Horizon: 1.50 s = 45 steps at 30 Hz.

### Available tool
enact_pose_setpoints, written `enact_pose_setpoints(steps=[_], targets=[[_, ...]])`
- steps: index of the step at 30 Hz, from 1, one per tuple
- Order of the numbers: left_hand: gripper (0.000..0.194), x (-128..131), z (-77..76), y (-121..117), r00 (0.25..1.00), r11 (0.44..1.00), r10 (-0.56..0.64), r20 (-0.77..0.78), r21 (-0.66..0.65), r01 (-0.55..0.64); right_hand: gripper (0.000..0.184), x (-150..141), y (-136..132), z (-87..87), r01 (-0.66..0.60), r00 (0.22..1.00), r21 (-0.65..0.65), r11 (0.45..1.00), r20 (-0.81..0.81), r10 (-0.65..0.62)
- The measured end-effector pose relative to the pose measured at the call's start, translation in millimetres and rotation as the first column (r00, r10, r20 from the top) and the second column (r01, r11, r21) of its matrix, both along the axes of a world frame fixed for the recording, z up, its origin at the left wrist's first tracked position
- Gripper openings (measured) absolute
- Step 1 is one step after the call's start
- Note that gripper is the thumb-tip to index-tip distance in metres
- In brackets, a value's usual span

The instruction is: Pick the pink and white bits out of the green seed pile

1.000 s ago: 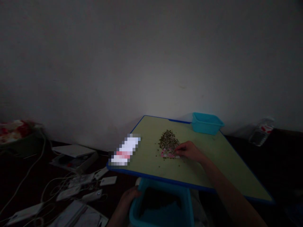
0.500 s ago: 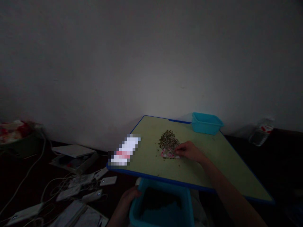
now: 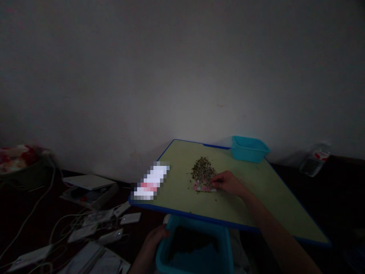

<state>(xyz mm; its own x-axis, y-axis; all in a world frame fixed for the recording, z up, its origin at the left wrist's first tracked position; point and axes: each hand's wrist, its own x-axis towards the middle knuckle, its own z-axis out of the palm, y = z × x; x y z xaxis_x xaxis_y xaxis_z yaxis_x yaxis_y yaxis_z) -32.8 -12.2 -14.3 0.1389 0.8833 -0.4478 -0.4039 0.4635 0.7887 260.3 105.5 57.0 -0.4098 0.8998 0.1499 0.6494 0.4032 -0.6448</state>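
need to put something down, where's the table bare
The tabletop is bare between the right forearm and its right edge, and, stray bits aside, between the blurred bright rectangle and dark granules. Crowded: mid-table, where the right hand is at the pink-and-white pieces.

A bright white oblong with a pinkish band [image 3: 151, 182], pixelated, lies at the left side of a pale green, blue-edged tabletop [image 3: 176, 198]. Behind runs a plain grey wall [image 3: 182, 76]. Down to the left are a dark green round tub [image 3: 24, 177] heaped with red and whitish stuff, a shallow white box [image 3: 88, 190] with its lid ajar, tangled white cables [image 3: 67, 224] among small white oblong devices [image 3: 130, 218], and whitish flat sheets [image 3: 94, 260]. Right of the tabletop sits a clear plastic package [image 3: 315, 160] with a red-and-white label.
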Motion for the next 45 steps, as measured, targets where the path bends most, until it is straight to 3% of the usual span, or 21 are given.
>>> enact_pose_setpoints(steps=[7, 18, 22, 33, 45], targets=[[0.013, -2, -4.7, 1, 1.000, 1.000, -0.009, 0.010, -0.009, 0.009, 0.020, -4, -5, 2.9, 0.034, 0.999, -0.029, 0.999, 0.023, -0.033], [0.009, -5, -13.4, 4, 1.000, 1.000, -0.018, -0.019, -0.019, 0.018, 0.020, -3, -9, 1.0, 0.130, 0.987, 0.158, 0.979, 0.077, -0.143], [0.011, -3, -10.2, 3, 1.000, 0.999, -0.016, -0.001, -0.038, 0.016, 0.020, 0, -8, 2.0, 0.184, 0.971, 0.207, 0.961, 0.111, -0.210], [0.005, -4, 10.8, -1, 0.999, 0.999, -0.022, -0.030, -0.033, 0.021, 0.020, -4, -12, 2.1, 0.190, 0.962, 0.248, 0.950, 0.147, -0.231], [0.013, -9, -9.9, 4, 1.000, 1.000, -0.009, 0.014, 0.017, 0.008, 0.019, -21, -5, 6.4, 0.135, 0.953, 0.293, 0.947, 0.223, -0.205]])
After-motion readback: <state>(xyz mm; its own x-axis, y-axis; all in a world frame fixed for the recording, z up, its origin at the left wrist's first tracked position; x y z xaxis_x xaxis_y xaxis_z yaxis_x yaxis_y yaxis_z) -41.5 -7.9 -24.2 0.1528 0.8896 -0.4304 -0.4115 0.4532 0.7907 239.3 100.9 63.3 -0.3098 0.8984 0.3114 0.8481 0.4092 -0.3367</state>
